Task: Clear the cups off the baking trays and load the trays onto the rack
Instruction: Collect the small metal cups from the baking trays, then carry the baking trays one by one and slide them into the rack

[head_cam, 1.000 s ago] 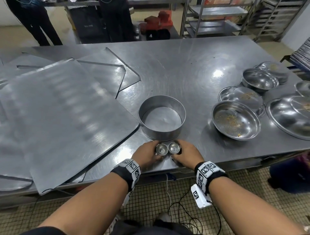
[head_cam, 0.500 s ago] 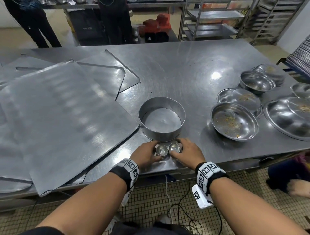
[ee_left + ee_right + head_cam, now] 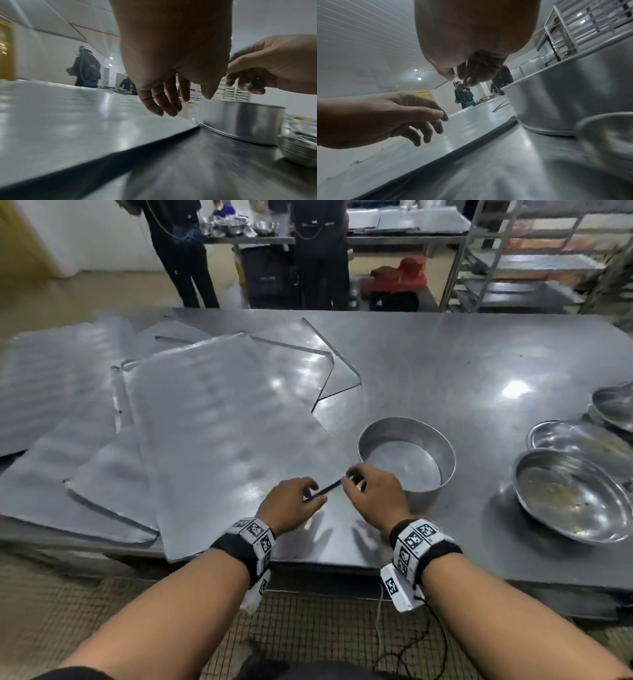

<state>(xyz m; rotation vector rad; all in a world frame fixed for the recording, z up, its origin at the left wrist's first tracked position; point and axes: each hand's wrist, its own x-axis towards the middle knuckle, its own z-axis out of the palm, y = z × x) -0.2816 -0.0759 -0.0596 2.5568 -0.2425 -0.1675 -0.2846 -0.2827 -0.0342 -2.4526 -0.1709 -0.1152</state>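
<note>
Several flat metal baking trays lie overlapped on the left of the steel table; the top tray [image 3: 219, 440] reaches the front edge. Both hands hover just above its right edge, beside a round cake tin [image 3: 407, 460]. My left hand [image 3: 313, 491] has loosely curled fingers [image 3: 164, 102] that hang over the tray and hold nothing. My right hand [image 3: 352, 479] is also loosely curled and empty, its fingertips [image 3: 471, 81] pointing down. A blurred metal rim [image 3: 606, 135], possibly a small cup, shows close by in the right wrist view. No cup shows in the head view.
Metal bowls [image 3: 575, 498] with crumbs stand at the right of the table. A wire rack [image 3: 534, 261] stands beyond the far right corner. Two people [image 3: 185, 251] stand behind the table. Bare tabletop [image 3: 462, 364] lies past the cake tin.
Both hands have let go of the two small cups at the front edge and moved up and left to the top tray's right edge. The head view has swung left.
</note>
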